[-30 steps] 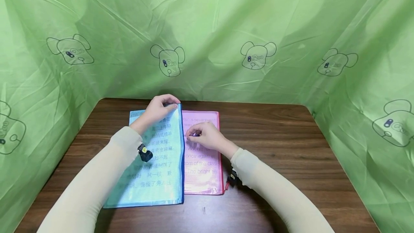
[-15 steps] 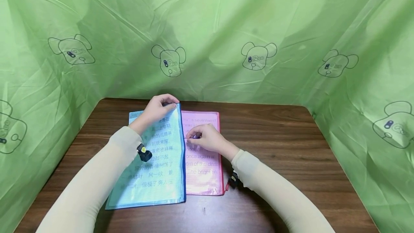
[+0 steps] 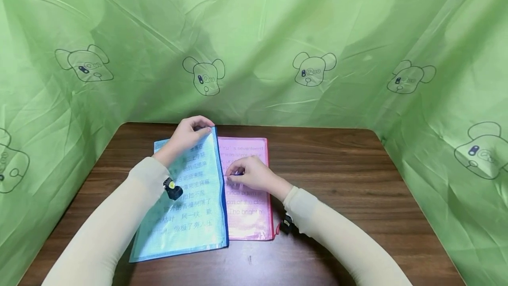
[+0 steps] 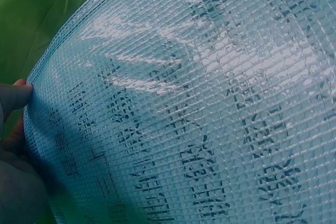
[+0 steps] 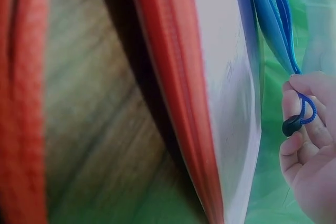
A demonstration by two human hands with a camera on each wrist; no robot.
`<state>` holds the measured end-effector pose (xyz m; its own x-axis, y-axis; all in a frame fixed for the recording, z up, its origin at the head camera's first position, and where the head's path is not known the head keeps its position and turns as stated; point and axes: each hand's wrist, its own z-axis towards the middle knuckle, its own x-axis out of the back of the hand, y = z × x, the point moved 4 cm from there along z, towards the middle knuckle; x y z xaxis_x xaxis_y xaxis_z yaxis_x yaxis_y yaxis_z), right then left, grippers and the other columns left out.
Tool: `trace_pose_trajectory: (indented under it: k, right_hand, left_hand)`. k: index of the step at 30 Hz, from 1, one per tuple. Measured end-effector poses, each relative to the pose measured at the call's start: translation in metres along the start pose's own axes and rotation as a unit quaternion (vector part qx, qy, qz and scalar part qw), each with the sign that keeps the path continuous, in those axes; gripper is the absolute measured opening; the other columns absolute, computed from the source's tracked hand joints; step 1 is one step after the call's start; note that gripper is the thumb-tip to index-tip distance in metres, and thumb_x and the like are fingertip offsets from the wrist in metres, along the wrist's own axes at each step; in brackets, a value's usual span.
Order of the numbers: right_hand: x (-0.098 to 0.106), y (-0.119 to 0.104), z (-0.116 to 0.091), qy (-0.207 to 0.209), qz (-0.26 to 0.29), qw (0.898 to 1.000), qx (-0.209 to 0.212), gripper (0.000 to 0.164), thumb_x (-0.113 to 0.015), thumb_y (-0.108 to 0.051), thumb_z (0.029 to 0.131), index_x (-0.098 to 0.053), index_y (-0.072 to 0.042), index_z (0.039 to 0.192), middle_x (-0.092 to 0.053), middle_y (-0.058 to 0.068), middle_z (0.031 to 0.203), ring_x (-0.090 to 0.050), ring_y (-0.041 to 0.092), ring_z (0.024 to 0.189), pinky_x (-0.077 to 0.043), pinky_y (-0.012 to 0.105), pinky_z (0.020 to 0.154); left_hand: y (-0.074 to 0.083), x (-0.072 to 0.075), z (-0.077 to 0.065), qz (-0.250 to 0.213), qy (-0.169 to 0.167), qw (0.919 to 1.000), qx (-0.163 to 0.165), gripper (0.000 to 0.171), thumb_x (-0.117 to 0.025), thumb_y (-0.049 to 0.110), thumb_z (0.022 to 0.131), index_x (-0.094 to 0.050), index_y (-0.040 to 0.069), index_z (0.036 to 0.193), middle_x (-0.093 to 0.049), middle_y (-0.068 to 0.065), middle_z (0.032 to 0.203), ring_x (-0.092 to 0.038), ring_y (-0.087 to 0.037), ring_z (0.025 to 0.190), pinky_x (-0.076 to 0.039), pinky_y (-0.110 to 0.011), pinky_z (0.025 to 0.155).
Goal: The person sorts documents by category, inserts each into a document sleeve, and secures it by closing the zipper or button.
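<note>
A blue mesh zip pouch (image 3: 190, 215) with a printed sheet showing through lies tilted over the left part of a pink zip pouch (image 3: 250, 224). My left hand (image 3: 185, 138) pinches the blue pouch's far right corner; in the left wrist view its fingers (image 4: 18, 95) grip the edge of the mesh. At the blue pouch's right edge, my right hand (image 3: 254, 173) pinches the zip pull. The right wrist view shows the pull's blue cord loop (image 5: 310, 109) and a dark end piece (image 5: 292, 126) at the fingers. Two blue edge strips (image 5: 275, 14) stand apart there.
Both pouches lie on a dark wooden table (image 3: 329, 167). A red zipper edge (image 5: 170, 77) runs along the pink pouch, with a red cord (image 3: 277, 229) at its near right corner. Green cloth (image 3: 254, 34) with printed animal heads encloses the back and sides.
My right hand has slid a little toward me along the blue pouch's edge. The left hand has shifted slightly left with the corner, and the blue pouch has turned a little.
</note>
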<state>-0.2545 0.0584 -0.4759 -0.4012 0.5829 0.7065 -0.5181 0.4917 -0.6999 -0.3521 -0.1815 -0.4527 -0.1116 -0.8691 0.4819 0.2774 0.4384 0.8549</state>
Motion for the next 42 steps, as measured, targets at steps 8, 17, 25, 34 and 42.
trace_pose_trajectory:
  k: [8, 17, 25, 34, 42]
  right_hand:
    - [-0.005, -0.003, -0.007, -0.016, 0.016, 1.0, -0.014, 0.005, -0.081, -0.013, 0.101, -0.084, -0.013, 0.104, -0.078, -0.012, 0.087, -0.07, 0.01, 0.064, -0.058, 0.024, 0.063]
    - [-0.008, -0.005, -0.011, -0.028, 0.032, 0.999, -0.028, 0.005, -0.08, -0.012, 0.101, -0.084, -0.011, 0.104, -0.077, -0.011, 0.086, -0.075, 0.02, 0.066, -0.06, 0.027, 0.06]
    - [-0.008, -0.01, -0.014, -0.029, 0.017, 0.999, -0.021, 0.005, -0.081, -0.014, 0.1, -0.084, -0.012, 0.104, -0.077, -0.013, 0.088, -0.073, 0.012, 0.067, -0.059, 0.024, 0.065]
    - [-0.01, -0.01, -0.015, -0.035, 0.013, 0.999, -0.008, 0.005, -0.081, -0.015, 0.1, -0.084, -0.012, 0.103, -0.076, -0.013, 0.086, -0.073, 0.01, 0.066, -0.059, 0.023, 0.066]
    - [-0.009, -0.014, -0.017, -0.034, -0.007, 0.999, -0.007, 0.004, -0.083, -0.014, 0.099, -0.084, -0.017, 0.101, -0.076, -0.015, 0.086, -0.07, 0.003, 0.07, -0.058, 0.021, 0.071]
  left_hand:
    - [-0.004, 0.011, -0.002, 0.001, 0.019, 0.9998, 0.001, 0.017, -0.07, 0.015, 0.107, -0.078, 0.012, 0.121, -0.072, -0.009, 0.112, -0.061, -0.024, 0.098, -0.049, -0.03, 0.083]
    - [-0.012, 0.026, -0.006, -0.013, 0.031, 0.9992, 0.021, 0.02, -0.07, 0.019, 0.109, -0.076, 0.01, 0.125, -0.074, -0.011, 0.116, -0.059, -0.024, 0.098, -0.048, -0.028, 0.082]
    - [-0.016, 0.036, -0.003, -0.021, 0.046, 0.9981, 0.035, 0.018, -0.07, 0.019, 0.108, -0.077, 0.012, 0.123, -0.074, -0.011, 0.113, -0.059, -0.025, 0.099, -0.048, -0.03, 0.082]
    - [-0.015, 0.041, -0.004, -0.014, 0.055, 0.9974, 0.044, 0.017, -0.069, 0.017, 0.109, -0.076, 0.011, 0.123, -0.072, -0.01, 0.112, -0.058, -0.024, 0.099, -0.047, -0.031, 0.082]
    - [-0.014, 0.044, -0.006, -0.022, 0.065, 0.9967, 0.043, 0.02, -0.07, 0.019, 0.109, -0.076, 0.008, 0.124, -0.072, -0.008, 0.11, -0.057, -0.022, 0.097, -0.047, -0.027, 0.079]
